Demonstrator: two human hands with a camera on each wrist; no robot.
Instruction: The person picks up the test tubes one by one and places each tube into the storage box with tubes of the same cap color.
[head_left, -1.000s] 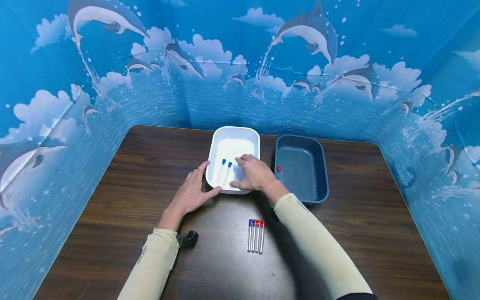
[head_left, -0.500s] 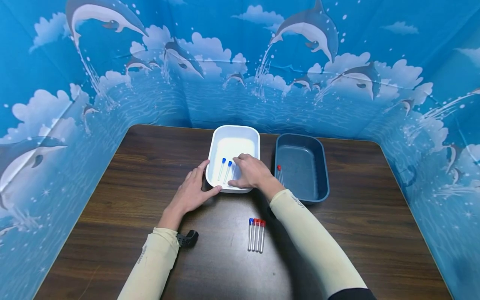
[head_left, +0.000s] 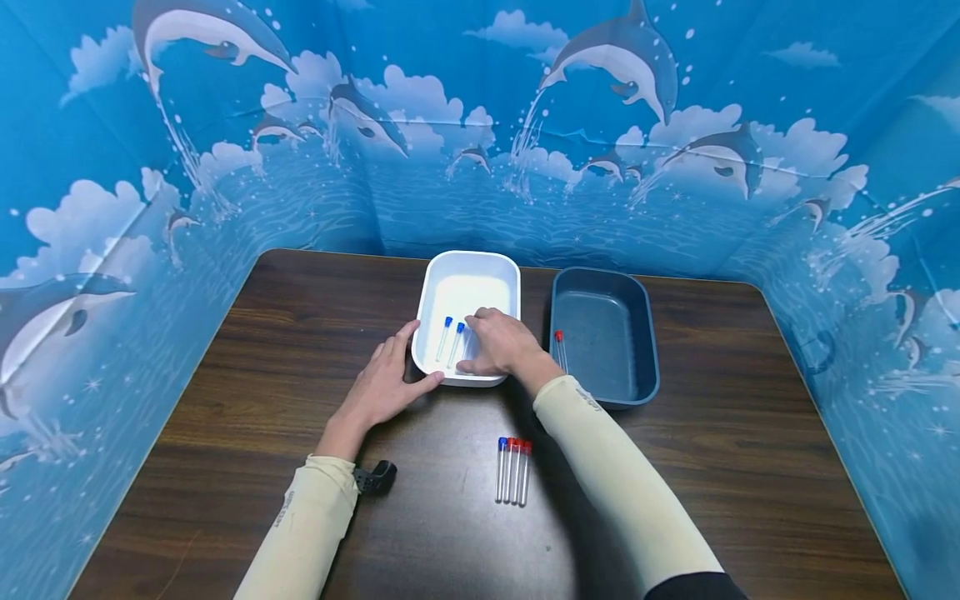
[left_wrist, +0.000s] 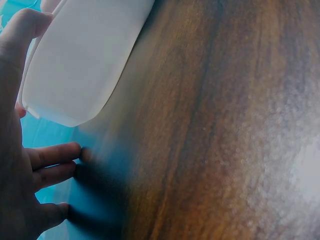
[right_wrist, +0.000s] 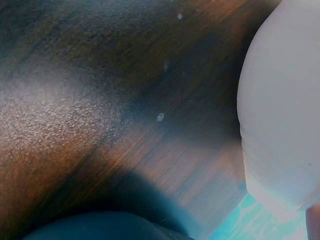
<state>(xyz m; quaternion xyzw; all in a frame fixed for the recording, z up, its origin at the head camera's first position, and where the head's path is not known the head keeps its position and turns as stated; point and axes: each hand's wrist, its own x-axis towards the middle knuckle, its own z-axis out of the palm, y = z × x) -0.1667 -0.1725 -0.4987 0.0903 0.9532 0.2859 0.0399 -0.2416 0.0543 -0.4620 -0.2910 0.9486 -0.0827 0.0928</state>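
Note:
My left hand holds the near left corner of a white plastic tray, thumb on the near rim and forefinger on the left rim. In the left wrist view, the other fingers of my left hand lie beside the tray at the table. Two blue-capped test tubes lie side by side in the tray. Just right of them, my right hand reaches inside, thumb and fingers about a clear tube that it mostly hides. The right wrist view shows the tray's outer wall, not the fingers.
A dark blue-grey tray stands to the right, with a red-capped tube at its left wall. Several test tubes, one blue-capped and the others red-capped, lie in a row on the wooden table. A dolphin-print curtain surrounds the table.
My right hand has shifted slightly left inside the white tray, its forearm drawing left too. The left hand and the tubes on the table stay in place.

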